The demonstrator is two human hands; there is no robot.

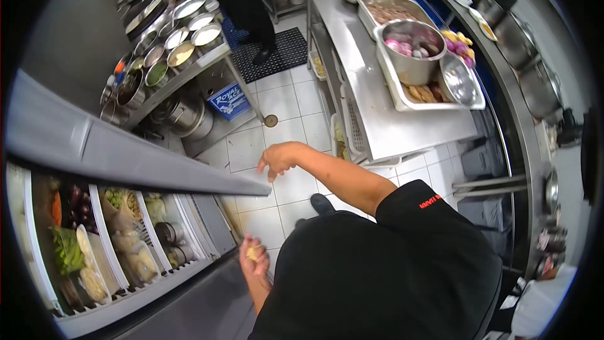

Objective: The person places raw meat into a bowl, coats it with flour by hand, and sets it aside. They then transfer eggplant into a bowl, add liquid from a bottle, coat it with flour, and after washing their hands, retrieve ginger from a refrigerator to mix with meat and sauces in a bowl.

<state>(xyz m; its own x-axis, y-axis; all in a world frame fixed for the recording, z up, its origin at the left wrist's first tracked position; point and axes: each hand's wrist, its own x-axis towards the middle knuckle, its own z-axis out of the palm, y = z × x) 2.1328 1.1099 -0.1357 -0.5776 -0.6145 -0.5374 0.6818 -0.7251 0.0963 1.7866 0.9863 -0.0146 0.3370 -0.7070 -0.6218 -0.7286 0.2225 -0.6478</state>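
My right hand (280, 157) reaches out near the outer edge of a grey fridge door (157, 157). Its fingers are bent downward, apart and slightly blurred, with nothing seen in them; contact with the door cannot be made out. Lower down, my left hand (255, 259) is curled palm up around a small pale yellow piece (253, 253), whose kind is not clear. The door stands open above the fridge shelves (100, 239), which hold eggplants (80, 204), green peppers (68, 249) and bagged food (141, 261).
A steel table (402, 132) carries a pot of onions (412, 50) and a white tray (434, 106). Pans of sauces (181, 55) line a counter beyond the door. Another person (242, 6) stands there on a black mat (277, 56). A blue box (229, 102) sits below.
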